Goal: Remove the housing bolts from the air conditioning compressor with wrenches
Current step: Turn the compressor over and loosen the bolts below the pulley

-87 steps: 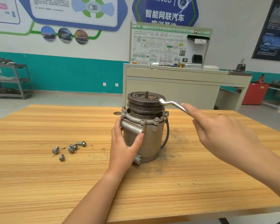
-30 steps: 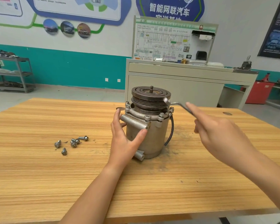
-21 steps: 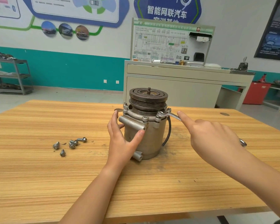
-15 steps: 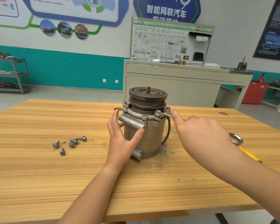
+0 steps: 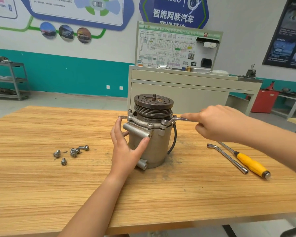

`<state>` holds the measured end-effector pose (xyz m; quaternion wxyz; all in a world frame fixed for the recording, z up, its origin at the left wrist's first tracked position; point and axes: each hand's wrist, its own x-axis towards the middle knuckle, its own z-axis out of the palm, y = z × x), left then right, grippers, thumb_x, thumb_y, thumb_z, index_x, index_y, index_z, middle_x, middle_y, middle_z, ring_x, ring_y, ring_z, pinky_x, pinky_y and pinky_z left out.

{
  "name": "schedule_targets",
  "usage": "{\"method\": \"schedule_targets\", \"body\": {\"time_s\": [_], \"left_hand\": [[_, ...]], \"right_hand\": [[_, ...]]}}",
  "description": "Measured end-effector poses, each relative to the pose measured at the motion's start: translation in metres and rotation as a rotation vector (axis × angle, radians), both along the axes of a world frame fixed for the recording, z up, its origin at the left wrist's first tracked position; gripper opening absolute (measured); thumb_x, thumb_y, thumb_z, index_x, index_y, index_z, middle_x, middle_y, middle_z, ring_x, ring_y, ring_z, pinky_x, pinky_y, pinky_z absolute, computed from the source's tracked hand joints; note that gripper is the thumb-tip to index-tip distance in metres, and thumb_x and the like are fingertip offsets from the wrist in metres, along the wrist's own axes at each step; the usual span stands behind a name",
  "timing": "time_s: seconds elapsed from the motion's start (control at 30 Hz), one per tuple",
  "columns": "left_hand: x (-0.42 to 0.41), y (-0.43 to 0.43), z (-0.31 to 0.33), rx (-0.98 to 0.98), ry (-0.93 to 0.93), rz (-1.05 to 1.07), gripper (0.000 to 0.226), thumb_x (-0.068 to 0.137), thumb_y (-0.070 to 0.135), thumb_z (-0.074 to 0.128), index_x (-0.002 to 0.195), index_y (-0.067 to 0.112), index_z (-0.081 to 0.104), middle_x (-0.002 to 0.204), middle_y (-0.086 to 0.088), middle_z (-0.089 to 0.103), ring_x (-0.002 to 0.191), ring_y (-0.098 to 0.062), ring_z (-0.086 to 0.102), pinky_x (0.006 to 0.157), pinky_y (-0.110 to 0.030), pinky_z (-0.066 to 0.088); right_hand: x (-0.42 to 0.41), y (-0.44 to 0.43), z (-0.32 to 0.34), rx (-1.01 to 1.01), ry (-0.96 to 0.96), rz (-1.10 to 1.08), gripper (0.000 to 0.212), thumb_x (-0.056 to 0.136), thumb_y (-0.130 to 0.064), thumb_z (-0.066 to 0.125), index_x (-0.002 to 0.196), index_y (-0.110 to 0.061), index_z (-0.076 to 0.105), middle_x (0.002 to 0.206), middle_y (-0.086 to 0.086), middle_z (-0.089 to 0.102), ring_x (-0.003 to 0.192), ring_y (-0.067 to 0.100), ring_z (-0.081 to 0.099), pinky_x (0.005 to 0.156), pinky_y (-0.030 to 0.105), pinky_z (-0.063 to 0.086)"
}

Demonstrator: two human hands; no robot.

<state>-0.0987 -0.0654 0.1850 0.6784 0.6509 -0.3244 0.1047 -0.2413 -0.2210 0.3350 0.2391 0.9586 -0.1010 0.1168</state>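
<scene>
The wooden tabletop (image 5: 41,194) carried the compressor (image 5: 150,147), which stood upright near its centre with the grooved pulley (image 5: 153,103) on top. The left hand (image 5: 126,149) clasped the near-left side of the housing: the thumb pressed against the body just below the end of the side tube, and the fingers reached round the left side up to the flange. Six loose bolts (image 5: 72,152) lay in a cluster on the tabletop to the left of the compressor, apart from it. To the right lay a bent metal bar (image 5: 229,158) and, just beside it, a screwdriver (image 5: 249,164) with a yellow handle. The right hand (image 5: 217,124) gripped the handle of a wrench (image 5: 177,119), index finger extended along it and the other fingers curled. The head of the wrench sat at a flange bolt (image 5: 164,121) on the right side, below the pulley. Beyond the tabletop stood a beige cabinet (image 5: 178,93) bearing a wiring-diagram board (image 5: 169,48). A metal shelf rack (image 5: 10,79) stood at far left.
</scene>
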Motion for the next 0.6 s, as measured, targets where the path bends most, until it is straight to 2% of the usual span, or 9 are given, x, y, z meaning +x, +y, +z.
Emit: {"method": "schedule_targets", "body": {"time_s": [0.1,0.17,0.23,0.3,0.37,0.47,0.53,0.6], "left_hand": [[0.001,0.0,0.0,0.011,-0.008,0.009,0.085,0.06,0.07,0.06,0.118,0.076,-0.003,0.133,0.03,0.013,0.113,0.022,0.034,0.071,0.005,0.03],[0.002,0.0,0.0,0.015,-0.014,0.02,0.086,0.061,0.071,0.06,0.118,0.077,-0.004,0.134,0.029,0.013,0.113,0.023,0.034,0.071,0.004,0.03],[0.003,0.0,-0.001,0.024,-0.042,0.024,0.085,0.067,0.071,0.064,0.119,0.076,-0.004,0.135,0.028,0.015,0.114,0.023,0.033,0.074,0.0,0.03],[0.004,0.0,-0.003,0.043,-0.082,0.026,0.084,0.068,0.067,0.061,0.122,0.076,-0.003,0.136,0.027,0.017,0.114,0.024,0.032,0.078,-0.003,0.029],[0.004,0.0,-0.005,0.057,-0.105,0.024,0.082,0.066,0.066,0.055,0.124,0.074,-0.002,0.134,0.036,0.015,0.114,0.026,0.03,0.08,-0.005,0.029],[0.004,0.0,-0.005,0.058,-0.107,0.022,0.082,0.066,0.066,0.054,0.124,0.074,-0.002,0.128,0.048,0.008,0.114,0.026,0.03,0.08,-0.002,0.028],[0.003,-0.001,-0.005,0.054,-0.106,0.026,0.081,0.066,0.066,0.054,0.125,0.073,-0.001,0.126,0.05,0.007,0.115,0.024,0.03,0.079,0.0,0.029],[0.003,-0.002,-0.005,0.05,-0.095,0.023,0.081,0.066,0.066,0.054,0.125,0.073,-0.001,0.125,0.052,0.006,0.116,0.023,0.03,0.078,0.001,0.029]], "right_hand": [[0.021,-0.018,-0.001,-0.044,-0.024,0.016,0.056,0.089,-0.007,0.033,0.138,-0.035,0.035,0.091,0.003,0.06,0.071,0.021,0.047,0.055,0.026,0.035],[0.039,-0.023,-0.004,-0.034,-0.035,-0.005,0.053,0.089,0.0,0.035,0.134,-0.027,0.043,0.1,0.007,0.063,0.08,0.025,0.054,0.059,0.029,0.041],[0.055,-0.026,-0.014,-0.024,-0.041,-0.003,0.048,0.088,0.004,0.036,0.127,-0.019,0.049,0.096,0.009,0.064,0.085,0.027,0.058,0.059,0.029,0.04],[0.068,-0.028,-0.028,-0.024,-0.056,0.01,0.038,0.087,0.007,0.036,0.117,-0.011,0.051,0.091,0.01,0.063,0.081,0.027,0.057,0.057,0.031,0.04],[0.074,-0.031,-0.038,-0.008,-0.102,0.034,0.03,0.088,0.005,0.036,0.111,-0.008,0.05,0.093,0.01,0.063,0.082,0.028,0.058,0.06,0.033,0.044],[0.063,-0.036,-0.041,0.236,-0.362,0.093,0.028,0.095,-0.008,0.038,0.119,-0.009,0.052,0.103,0.011,0.064,0.091,0.032,0.058,0.071,0.037,0.047],[0.045,-0.028,-0.039,0.505,-0.579,0.169,0.03,0.097,-0.015,0.038,0.124,-0.009,0.049,0.085,0.006,0.063,0.076,0.029,0.057,0.064,0.036,0.044],[0.025,-0.017,-0.036,0.672,-0.668,0.243,0.032,0.098,-0.016,0.037,0.128,-0.012,0.045,0.06,-0.004,0.049,0.054,0.016,0.046,0.05,0.031,0.033]]}}
